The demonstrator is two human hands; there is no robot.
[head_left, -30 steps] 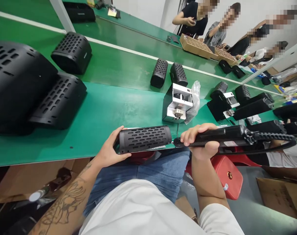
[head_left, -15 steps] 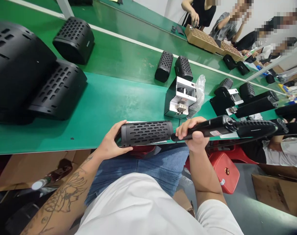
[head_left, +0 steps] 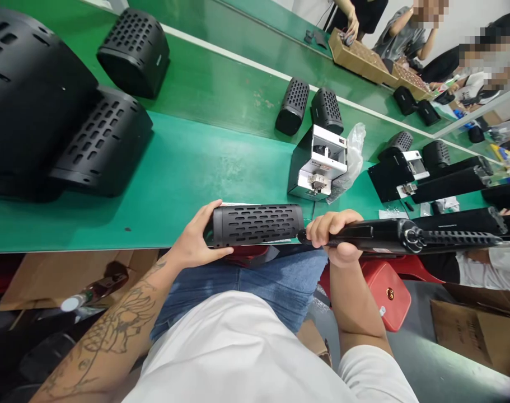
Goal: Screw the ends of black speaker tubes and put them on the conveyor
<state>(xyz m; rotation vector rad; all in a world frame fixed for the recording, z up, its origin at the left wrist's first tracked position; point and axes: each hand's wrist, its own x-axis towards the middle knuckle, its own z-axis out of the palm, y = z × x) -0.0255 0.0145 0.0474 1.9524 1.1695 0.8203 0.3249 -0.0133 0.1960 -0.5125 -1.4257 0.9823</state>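
Note:
A black perforated speaker housing (head_left: 261, 224) lies on its side along the bench's front edge, its slotted grille facing up. My left hand (head_left: 196, 235) is closed around its left end, thumb below and fingers above. In my right hand (head_left: 338, 235) is a black electric screwdriver (head_left: 376, 235), held almost level. Its nose points left at the right end of the housing; whether the bit touches a screw there I cannot make out. Just behind stands a silver and black screw feeder (head_left: 319, 165) with a metal outlet at its front.
Large black speaker housings (head_left: 106, 143) stand at the left of the green bench (head_left: 196, 168). Two smaller ones (head_left: 293, 106) stand behind the feeder, beside a clear plastic bag (head_left: 351, 162). Co-workers sit across and to the right. A red stool (head_left: 387, 291) and cardboard box (head_left: 475, 336) stand below.
The rear end of the electric screwdriver has dropped and rolled a little, so it lies more level. My left hand keeps its hold on the housing. The whole view has shifted slightly.

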